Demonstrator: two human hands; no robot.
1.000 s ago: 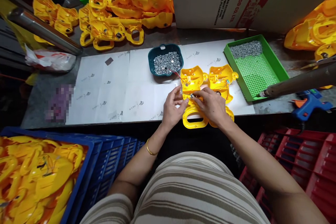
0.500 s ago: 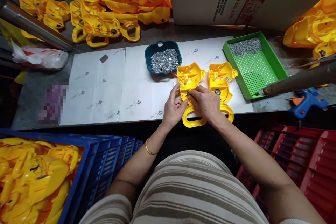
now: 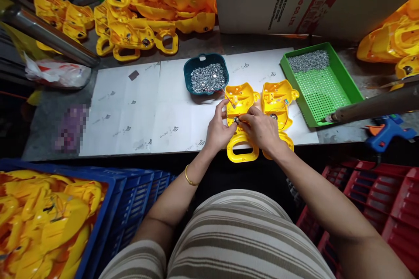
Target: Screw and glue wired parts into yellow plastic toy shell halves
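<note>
Left yellow shell (image 3: 241,96) on white sheet (image 3: 183,115), long axis front-to-back, handle loop (image 3: 242,158) toward person. Left hand (image 3: 218,128) at its left edge, thumb and fingers apart; right hand (image 3: 263,128) over it, grip can't tell.

Both shells (image 3: 241,96) by the near edge of the counter (image 3: 42,126) are bright yellow. The bowl (image 3: 187,79) is dark teal, its small pieces (image 3: 207,76) shiny silver; the tray (image 3: 346,74) is vivid green. White sheets (image 3: 176,115) carry grey printed marks. The shirt (image 3: 255,235) has cream and olive-brown stripes. The bangle (image 3: 187,176) is gold. In dim light, the carton (image 3: 248,0) looks grey-brown, printed red and black.
</note>
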